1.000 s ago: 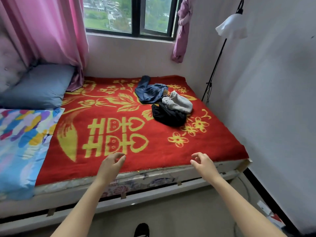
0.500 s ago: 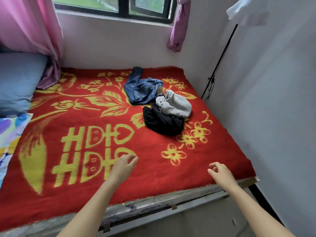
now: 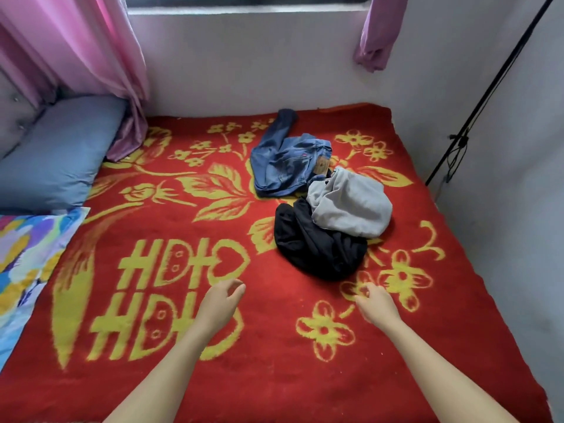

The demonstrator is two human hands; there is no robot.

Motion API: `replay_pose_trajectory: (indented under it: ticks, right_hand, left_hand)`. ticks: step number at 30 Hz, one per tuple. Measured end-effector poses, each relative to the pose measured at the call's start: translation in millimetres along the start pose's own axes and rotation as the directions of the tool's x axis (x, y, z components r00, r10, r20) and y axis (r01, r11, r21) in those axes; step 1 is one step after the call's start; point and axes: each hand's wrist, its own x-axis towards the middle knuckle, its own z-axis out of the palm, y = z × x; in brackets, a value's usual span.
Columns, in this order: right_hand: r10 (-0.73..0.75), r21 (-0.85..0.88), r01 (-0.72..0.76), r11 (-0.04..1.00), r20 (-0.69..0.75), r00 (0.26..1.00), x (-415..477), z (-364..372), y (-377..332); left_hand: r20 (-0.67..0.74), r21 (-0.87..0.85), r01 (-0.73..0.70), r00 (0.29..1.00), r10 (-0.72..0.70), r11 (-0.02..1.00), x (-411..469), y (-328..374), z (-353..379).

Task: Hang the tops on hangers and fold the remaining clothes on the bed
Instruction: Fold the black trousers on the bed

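Black garment [image 3: 317, 248], grey garment [image 3: 351, 206] (lying partly over it) and blue jeans [image 3: 287, 166] are sitting heaped on the bed's red blanket [image 3: 274, 377]. My left grip [image 3: 221, 303] and right grip [image 3: 377, 303] are hovering nearby, fingers loosely curled, holding nothing.

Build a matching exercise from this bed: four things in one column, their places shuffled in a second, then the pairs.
Things:
1. jeans
2. grey garment
3. black garment
4. pillow

Places:
A. garment nearest the camera
B. far left, beside the pink curtain
C. lying partly on the black garment
D. garment farthest from the camera

Pairs: 1-D, 2-C, 3-A, 4-B
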Motion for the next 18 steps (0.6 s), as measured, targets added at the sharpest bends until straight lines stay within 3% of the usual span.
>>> replay_pose_trajectory:
  ticks: [7,12,18]
  right_hand:
    - [0.091,0.011,-0.093,0.996,0.123,0.988,71,8,5]
    - [0.09,-0.049,-0.084,0.995,0.127,0.988,127,14,-3]
    - [0.064,-0.153,-0.041,0.987,0.147,0.987,192,39,-23]
  left_hand:
    - [0.079,0.009,0.156,0.985,-0.157,0.988,45,26,48]
    - [0.141,-0.003,0.276,0.952,-0.273,0.961,77,22,61]
    - [0.11,-0.046,0.35,0.933,-0.343,0.936,113,8,65]
